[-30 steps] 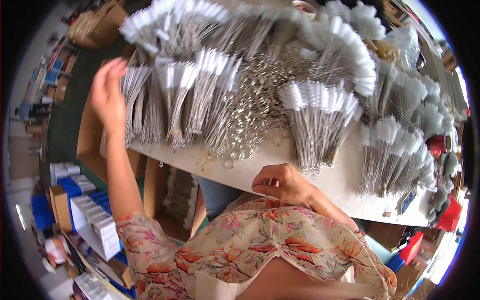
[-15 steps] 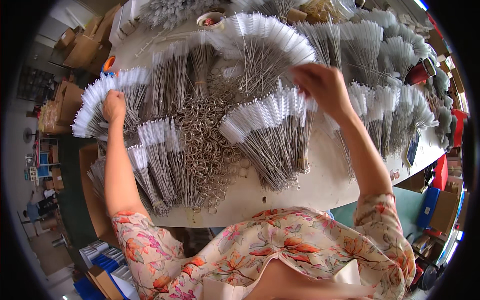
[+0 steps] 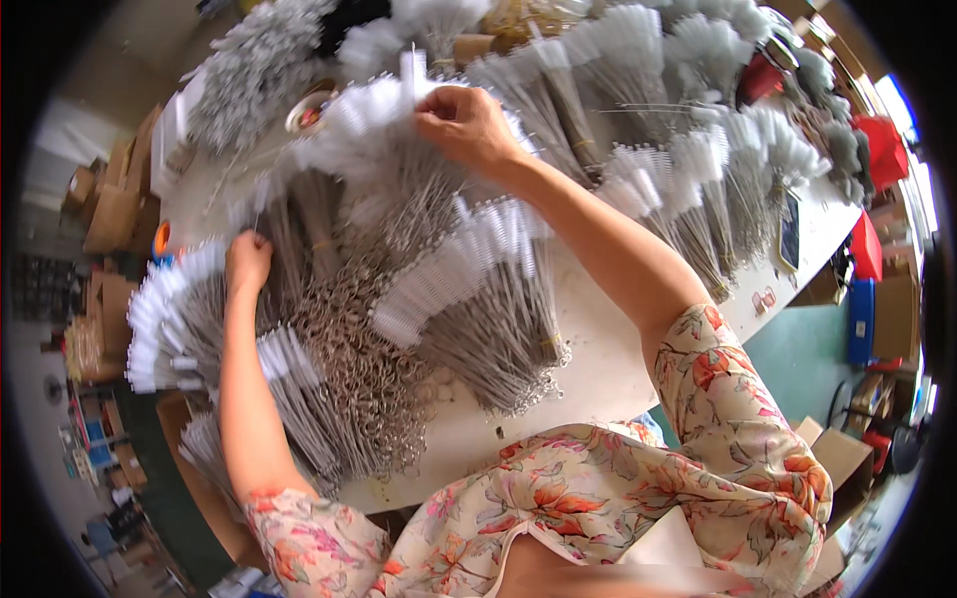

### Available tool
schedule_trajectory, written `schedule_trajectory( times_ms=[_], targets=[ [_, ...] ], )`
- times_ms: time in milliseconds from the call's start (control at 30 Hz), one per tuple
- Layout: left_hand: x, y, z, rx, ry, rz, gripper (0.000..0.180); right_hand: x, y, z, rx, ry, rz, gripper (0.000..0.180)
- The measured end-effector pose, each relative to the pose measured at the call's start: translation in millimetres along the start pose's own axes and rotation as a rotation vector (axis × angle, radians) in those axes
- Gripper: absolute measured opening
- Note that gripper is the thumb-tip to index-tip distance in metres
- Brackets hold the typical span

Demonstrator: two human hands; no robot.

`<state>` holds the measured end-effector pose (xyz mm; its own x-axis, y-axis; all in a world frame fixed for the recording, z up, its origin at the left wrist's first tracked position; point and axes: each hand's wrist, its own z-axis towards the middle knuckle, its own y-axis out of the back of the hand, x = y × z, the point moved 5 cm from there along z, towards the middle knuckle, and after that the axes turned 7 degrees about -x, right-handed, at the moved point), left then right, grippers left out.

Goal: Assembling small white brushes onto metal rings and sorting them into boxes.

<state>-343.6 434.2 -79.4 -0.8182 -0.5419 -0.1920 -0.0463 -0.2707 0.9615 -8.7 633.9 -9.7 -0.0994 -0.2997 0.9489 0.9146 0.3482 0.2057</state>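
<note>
The person's right hand [image 3: 464, 118] is up over the far fan of white-bristled wire brushes [image 3: 359, 112], its fingertips pressed together, apparently pinching one wire brush [image 3: 412, 80] just below the bristles. That brush stands upright with its head above the fingers; a hold so near the bristles probably steadies a thin stem that would otherwise sway. Motion blurs the spot, so I can't tell whether the stem is clear of the rest.

Over on the left, the left hand [image 3: 248, 261] is curled among upright brush stems, between the near-left brush fan [image 3: 164, 317] and the middle of the table [image 3: 608, 374]. Its fingers are drawn in, but I can't tell from here whether they pinch anything.

The front brush bundle [image 3: 483, 344] lies with bristles away from the wearer and stems gathered toward the near edge. I'd say that's why it spreads like a fan: the stems pack tight while the bulky heads need room. A heap of metal rings [image 3: 364, 349] sits beside it, between the bundles, likely so either arm can reach it easily. More brush bundles [image 3: 698, 194] line the right side, and a dark phone [image 3: 790, 231] lies beyond them, near the table's edge.
</note>
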Motion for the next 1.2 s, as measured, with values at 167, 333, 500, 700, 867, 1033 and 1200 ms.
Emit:
schedule_trajectory(
  times_ms=[167,333,500,700,867,1033,1200],
  targets=[
    [4.2,12.7,-10.5,-0.036,0.022,-0.238,0.017,58.9,89.7,25.0,-0.229,0.266,0.311,0.025],
    [5.3,81.2,-26.6,-0.514,0.360,-0.996,0.021,10.6,215.7,79.8,-0.338,0.186,-0.535,0.022],
    [-56.4,129.9,-76.9,-0.314,0.335,-1.263,0.025,-51.1,228.8,87.7,-0.174,0.101,-0.997,0.023],
    [-100.3,145.8,-167.0,-0.190,0.355,-1.270,0.027,-69.8,222.3,99.7,-0.192,0.100,-1.277,0.025],
    [-77.3,148.6,-227.3,-0.106,0.475,-1.381,0.028,-15.8,247.8,94.3,-0.601,0.438,-0.969,0.019],
    [-65.8,145.6,-267.1,-0.167,0.527,-1.409,0.028,1.1,163.4,90.8,-0.099,0.266,-0.688,0.021],
    [-70.5,134.4,-292.7,-0.160,0.557,-1.438,0.025,-42.2,97.5,52.6,0.125,0.085,-1.167,0.024]
  ],
)
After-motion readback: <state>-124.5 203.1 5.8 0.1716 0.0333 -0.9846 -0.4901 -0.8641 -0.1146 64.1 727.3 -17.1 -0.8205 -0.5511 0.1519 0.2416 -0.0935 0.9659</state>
